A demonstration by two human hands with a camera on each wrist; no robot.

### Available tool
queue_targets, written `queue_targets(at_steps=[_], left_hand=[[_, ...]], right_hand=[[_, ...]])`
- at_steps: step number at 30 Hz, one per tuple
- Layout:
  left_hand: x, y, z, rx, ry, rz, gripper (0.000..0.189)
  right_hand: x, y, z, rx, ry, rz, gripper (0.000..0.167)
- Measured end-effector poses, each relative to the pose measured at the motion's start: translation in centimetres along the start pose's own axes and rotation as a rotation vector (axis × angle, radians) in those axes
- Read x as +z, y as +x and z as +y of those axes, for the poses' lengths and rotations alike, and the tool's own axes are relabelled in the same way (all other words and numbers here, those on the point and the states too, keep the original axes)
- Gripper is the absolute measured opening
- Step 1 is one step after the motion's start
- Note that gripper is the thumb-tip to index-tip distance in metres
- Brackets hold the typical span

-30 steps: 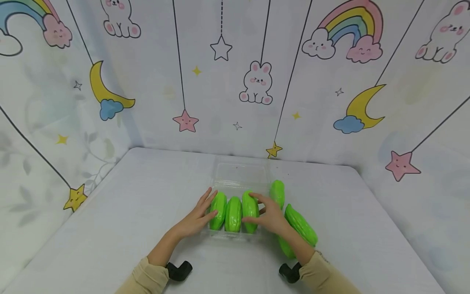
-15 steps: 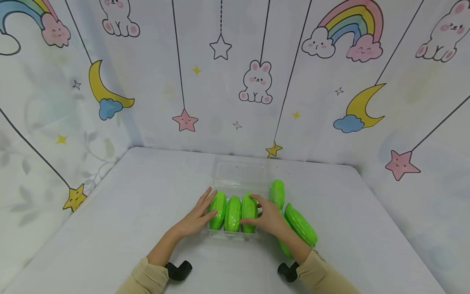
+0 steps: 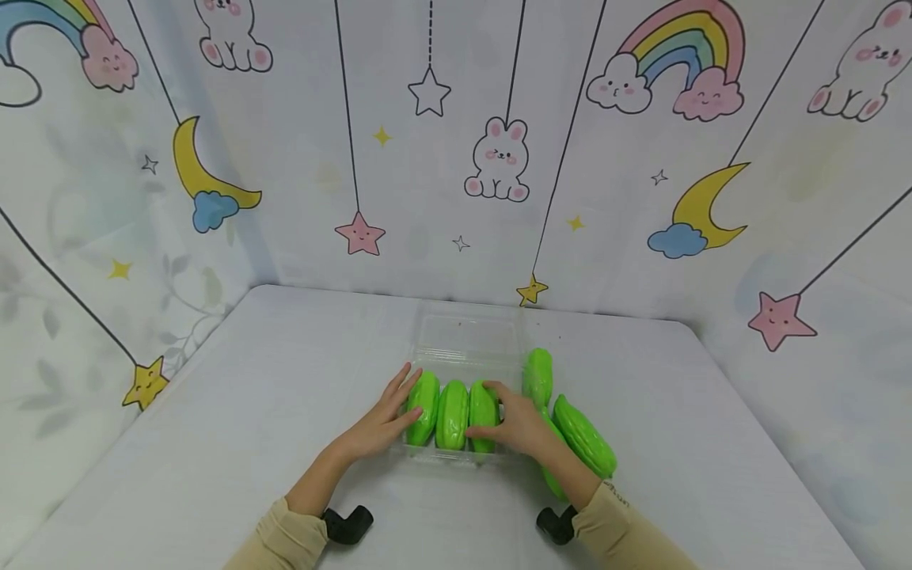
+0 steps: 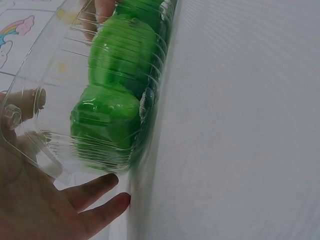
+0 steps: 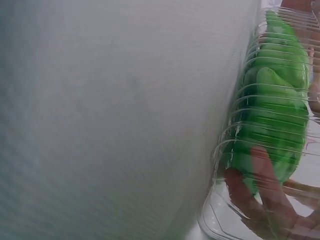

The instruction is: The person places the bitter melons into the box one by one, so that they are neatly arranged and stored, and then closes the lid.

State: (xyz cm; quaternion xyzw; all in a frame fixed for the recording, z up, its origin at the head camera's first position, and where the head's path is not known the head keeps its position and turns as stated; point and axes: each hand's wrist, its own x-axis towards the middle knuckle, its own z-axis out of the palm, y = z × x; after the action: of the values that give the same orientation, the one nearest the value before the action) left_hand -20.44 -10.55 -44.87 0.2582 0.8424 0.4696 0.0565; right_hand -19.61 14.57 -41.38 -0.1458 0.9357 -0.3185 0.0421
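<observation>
Right gourd: bright green and ridged, in the right end of the box, its long side running away from the person; the right gourd (image 3: 483, 410) lies just beside the middle one
Right hand: the right hand (image 3: 522, 421) pinches this gourd, thumb along its near left side and fingers at its far end; the right wrist view shows fingertips against green through the clear wall
Middle gourd: the middle gourd (image 3: 452, 417) lies between the other two, in line with them
Left gourd: the left gourd (image 3: 425, 400) lies at the left end, leaning slightly
Left hand: the left hand (image 3: 382, 427) rests at the box's left end, fingers straight and spread, thumb reaching over to the left gourd
Hands: apart, one at each end of the row
Box: the clear plastic box (image 3: 456, 454) holds the three gourds side by side, its ribbed walls plain in both wrist views
Lid: the clear lid (image 3: 466, 336) is folded back on the far side
Loose gourds: right of the box, a far gourd (image 3: 538, 374), a slanting gourd (image 3: 586, 438) and a near gourd (image 3: 553, 481), partly hidden by the right forearm
Surface: the white surface (image 3: 306, 356) bears all of this
Backdrop: the backdrop (image 3: 299, 119) shows rabbits, rainbows, moons and stars
</observation>
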Motion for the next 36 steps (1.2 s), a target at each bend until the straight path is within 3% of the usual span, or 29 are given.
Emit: queue_targets(at_steps=[11, 17, 28, 36], left_hand=[[0.0, 0.0, -0.1, 0.002, -0.004, 0.000, 0.064], [0.1, 0.0, -0.2, 0.003, -0.013, 0.000, 0.064], [0.1, 0.0, 0.0, -0.002, -0.003, -0.003, 0.063], [0.1, -0.1, 0.1, 0.002, -0.007, -0.001, 0.061]], right_hand=[[-0.1, 0.1, 0.2, 0.005, -0.046, -0.037, 0.088], [-0.5, 0.0, 0.0, -0.033, -0.028, -0.012, 0.085], [-2.0, -0.5, 0.5, 0.031, 0.126, 0.012, 0.081], [-4.1, -1.3, 1.5, -0.141, 0.219, 0.000, 0.072]])
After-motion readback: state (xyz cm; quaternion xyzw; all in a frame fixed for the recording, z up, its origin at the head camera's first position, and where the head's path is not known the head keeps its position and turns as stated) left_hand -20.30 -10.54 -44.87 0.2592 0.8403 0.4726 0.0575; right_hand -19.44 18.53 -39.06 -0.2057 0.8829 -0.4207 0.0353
